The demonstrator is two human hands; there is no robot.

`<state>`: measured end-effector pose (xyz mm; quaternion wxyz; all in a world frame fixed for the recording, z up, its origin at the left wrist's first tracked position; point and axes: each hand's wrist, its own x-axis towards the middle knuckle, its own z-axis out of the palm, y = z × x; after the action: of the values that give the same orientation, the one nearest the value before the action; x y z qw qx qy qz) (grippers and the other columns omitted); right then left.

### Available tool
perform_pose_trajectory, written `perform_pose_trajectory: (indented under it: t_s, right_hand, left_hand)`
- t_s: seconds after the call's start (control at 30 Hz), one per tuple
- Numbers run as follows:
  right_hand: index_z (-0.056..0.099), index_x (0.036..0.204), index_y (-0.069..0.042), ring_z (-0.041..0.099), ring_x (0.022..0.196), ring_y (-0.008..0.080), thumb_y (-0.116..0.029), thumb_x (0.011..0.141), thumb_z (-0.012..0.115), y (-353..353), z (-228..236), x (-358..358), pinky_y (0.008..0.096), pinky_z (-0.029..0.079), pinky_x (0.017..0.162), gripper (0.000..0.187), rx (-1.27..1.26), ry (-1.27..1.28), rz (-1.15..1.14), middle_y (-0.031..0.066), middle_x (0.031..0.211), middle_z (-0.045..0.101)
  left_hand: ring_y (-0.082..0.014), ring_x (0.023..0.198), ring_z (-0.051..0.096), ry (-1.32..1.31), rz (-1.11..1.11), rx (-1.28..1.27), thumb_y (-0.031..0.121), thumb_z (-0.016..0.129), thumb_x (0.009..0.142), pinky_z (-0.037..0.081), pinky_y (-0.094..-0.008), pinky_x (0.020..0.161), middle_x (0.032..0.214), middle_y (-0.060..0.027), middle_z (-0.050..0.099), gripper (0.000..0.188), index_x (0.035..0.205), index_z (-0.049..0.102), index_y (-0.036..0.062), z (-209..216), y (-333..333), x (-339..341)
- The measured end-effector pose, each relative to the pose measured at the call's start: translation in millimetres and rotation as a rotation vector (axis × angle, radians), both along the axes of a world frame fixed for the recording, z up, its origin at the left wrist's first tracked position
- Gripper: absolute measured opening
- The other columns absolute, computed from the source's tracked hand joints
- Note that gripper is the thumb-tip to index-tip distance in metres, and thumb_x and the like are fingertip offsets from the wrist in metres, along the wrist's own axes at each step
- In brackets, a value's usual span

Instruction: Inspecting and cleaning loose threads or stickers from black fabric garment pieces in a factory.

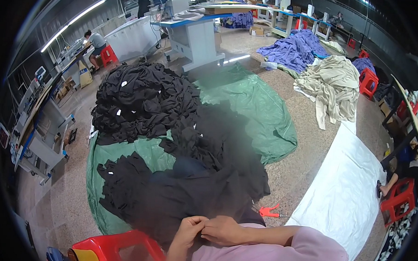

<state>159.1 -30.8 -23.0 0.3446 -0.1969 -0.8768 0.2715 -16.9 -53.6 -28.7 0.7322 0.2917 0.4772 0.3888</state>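
My left hand (190,230) and my right hand (224,231) meet at the lower middle, fingertips pinched together and touching. Whatever sits between the fingers is too small or hidden to make out. Black cloth (193,194) spreads right beyond and beneath both hands, over my lap. It runs on into loose black garments (124,178) at the left, a few bearing small white tags. Farther off rises a big heap of black garments (145,100) on a green plastic sheet (260,109). A red-orange air blow gun (269,211) lies on the floor to the right of my hands.
A red plastic stool (108,246) stands at my lower left. To the right stretches a white sheet (341,176), with cream cloth (332,84) and purple cloth (297,48) piled beyond. Sewing tables (191,40) line the back and left. A person (96,43) sits far left; another's foot shows at right.
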Motion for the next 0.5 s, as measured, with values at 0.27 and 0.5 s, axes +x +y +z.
perform_pose_trajectory:
  t_s: [0.27, 0.5]
  right_hand:
    - [0.059, 0.085, -0.011, 0.056, 0.072, 0.0203, -0.02, 0.078, 0.07, 1, 6, -1, 0.0327, 0.042, 0.065, 0.016, 0.036, -0.023, -0.138, 0.0028, 0.077, 0.053]
    - [0.059, 0.083, -0.011, 0.055, 0.077, 0.0214, -0.027, 0.078, 0.071, 14, -1, 17, 0.0346, 0.039, 0.07, 0.021, 0.023, -0.266, -0.059, 0.0024, 0.078, 0.053]
  left_hand:
    - [-0.004, 0.064, 0.051, -0.005, 0.518, 0.084, 0.005, 0.064, 0.089, 0.041, -0.0196, 0.059, 0.073, 0.0026, 0.059, 0.008, 0.082, 0.063, 0.0028, 1, 4, 32]
    - [-0.0061, 0.068, 0.058, 0.032, 0.316, 0.101, -0.005, 0.067, 0.083, 0.045, -0.0188, 0.064, 0.079, -0.0009, 0.064, 0.008, 0.091, 0.066, -0.0021, 0, -13, 20]
